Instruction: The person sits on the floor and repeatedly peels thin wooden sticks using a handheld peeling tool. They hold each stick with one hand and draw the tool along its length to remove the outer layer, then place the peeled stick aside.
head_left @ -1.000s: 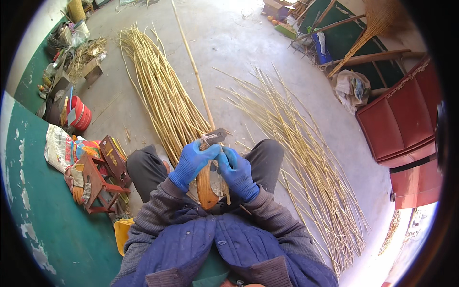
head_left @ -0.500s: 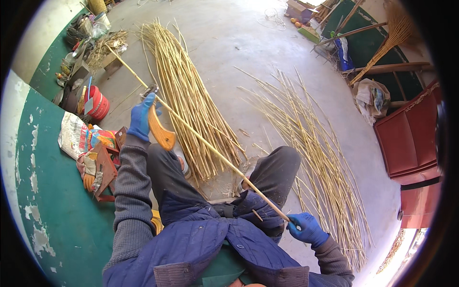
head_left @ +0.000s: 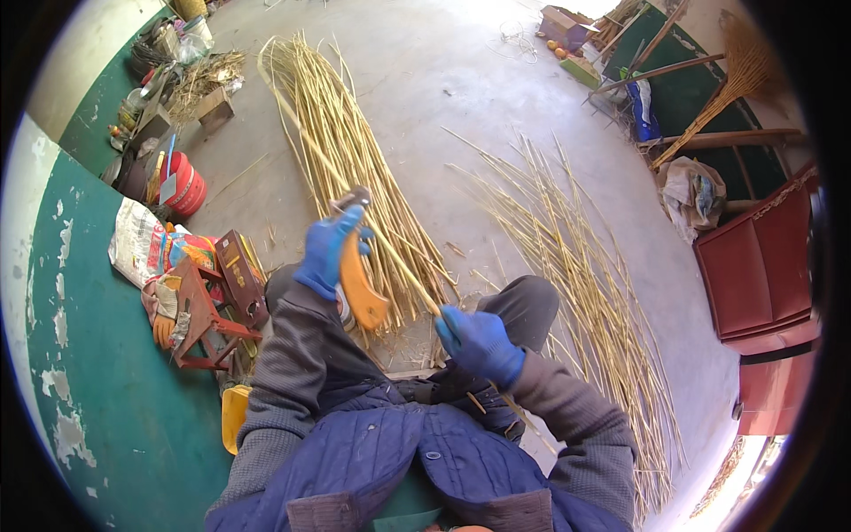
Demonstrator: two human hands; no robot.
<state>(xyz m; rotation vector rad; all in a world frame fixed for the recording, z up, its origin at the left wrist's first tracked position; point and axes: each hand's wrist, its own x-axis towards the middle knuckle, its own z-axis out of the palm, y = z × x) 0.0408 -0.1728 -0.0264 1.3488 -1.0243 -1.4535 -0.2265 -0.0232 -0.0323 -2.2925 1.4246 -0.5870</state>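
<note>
While the blue-gloved left hand [head_left: 330, 250] clasps a curved, orange-brown wooden-handled tool [head_left: 361, 288], the blue-gloved right hand [head_left: 483, 344] clamps a slender, straw-coloured stalk [head_left: 402, 264] slanting past it. Scraping appears underway; steady pulling seems called for.

I'm getting a bright feed, with light strongest on the concrete floor [head_left: 417, 62], which washes out toward the top edge and glares nearly white at the lower right, while the green wall [head_left: 133, 355] at left sits in duller shade. Motion softens the left hand [head_left: 328, 253], the right hand [head_left: 483, 344] and the stalk [head_left: 409, 271], whose far end smears most. My fisheye lens bends straight edges near its black circular rim, where bluish-purple fringing shows and the upright broom [head_left: 747, 66] at upper right looks soft.
</note>
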